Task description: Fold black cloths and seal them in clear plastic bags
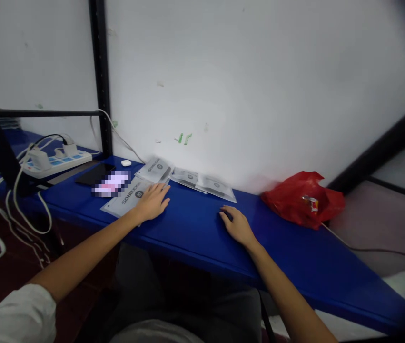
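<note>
My left hand [152,202] lies palm down with its fingers stretched out, resting on a flat translucent pouch [120,202] with dark "ROCKBROS" lettering. My right hand [238,227] is on the blue shelf surface [191,224], its fingers curled at a small dark object [228,213] whose kind I cannot make out. Behind my left hand lies another printed pouch [155,169]. Between my hands, towards the wall, sit two more pouches, a left one [185,177] and a right one [216,187], side by side and overlapping.
Left of the pouches are a lit phone [112,184], a dark flat slab [93,174] and a small white case [126,163]. A power strip [57,163] with plugs and loose cables stands further left. A red plastic bag [304,200] sits at right. Black posts [100,76] frame the shelf.
</note>
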The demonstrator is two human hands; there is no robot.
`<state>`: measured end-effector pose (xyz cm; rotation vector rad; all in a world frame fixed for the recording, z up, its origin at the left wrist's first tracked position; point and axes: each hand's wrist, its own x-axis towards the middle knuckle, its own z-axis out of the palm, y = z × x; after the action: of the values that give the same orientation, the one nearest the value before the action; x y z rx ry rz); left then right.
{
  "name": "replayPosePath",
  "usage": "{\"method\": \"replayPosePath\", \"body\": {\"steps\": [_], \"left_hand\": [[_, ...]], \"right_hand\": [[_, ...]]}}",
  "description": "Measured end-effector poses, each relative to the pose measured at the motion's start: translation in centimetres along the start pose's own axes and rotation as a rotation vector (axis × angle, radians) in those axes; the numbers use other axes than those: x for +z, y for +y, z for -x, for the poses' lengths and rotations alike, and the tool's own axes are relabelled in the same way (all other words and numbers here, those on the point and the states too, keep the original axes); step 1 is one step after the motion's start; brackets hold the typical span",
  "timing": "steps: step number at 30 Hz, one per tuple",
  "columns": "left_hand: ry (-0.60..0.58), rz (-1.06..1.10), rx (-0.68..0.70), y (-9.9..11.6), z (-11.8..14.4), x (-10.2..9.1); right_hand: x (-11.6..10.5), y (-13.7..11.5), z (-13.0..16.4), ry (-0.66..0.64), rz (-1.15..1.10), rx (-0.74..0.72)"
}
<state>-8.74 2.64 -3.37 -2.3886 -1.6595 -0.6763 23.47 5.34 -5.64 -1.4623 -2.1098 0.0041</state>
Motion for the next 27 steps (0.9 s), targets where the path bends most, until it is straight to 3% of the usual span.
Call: {"method": "replayPosePath", "body": {"steps": [4,8,12,18,27], "left_hand": [[-0.155,0.087,0.094,4.8,-2.1,1.6],[-0.257,0.123,0.075,7.4,-4.4,3.7],[-0.254,0.139,0.042,7.7,-5.2,5.3],[-0.162,0.142,0.065,7.4,-4.8,6.3],[-0.138,0.123,0.071,7.5,-4.9,6.8]], "right_hand": [[0.3,-0.3,0.5,-0.071,0.042,0.029],[0.1,-0.7,0.7,-0.133,0.078,0.038],[-0.6,-0.4,-0.3,-0.113,0.128,0.036],[-0.7,1.3,-4.4,-0.058,0.254,0.033],[0.2,2.7,-7.8,-0.07,0.431,-0.2]]}}
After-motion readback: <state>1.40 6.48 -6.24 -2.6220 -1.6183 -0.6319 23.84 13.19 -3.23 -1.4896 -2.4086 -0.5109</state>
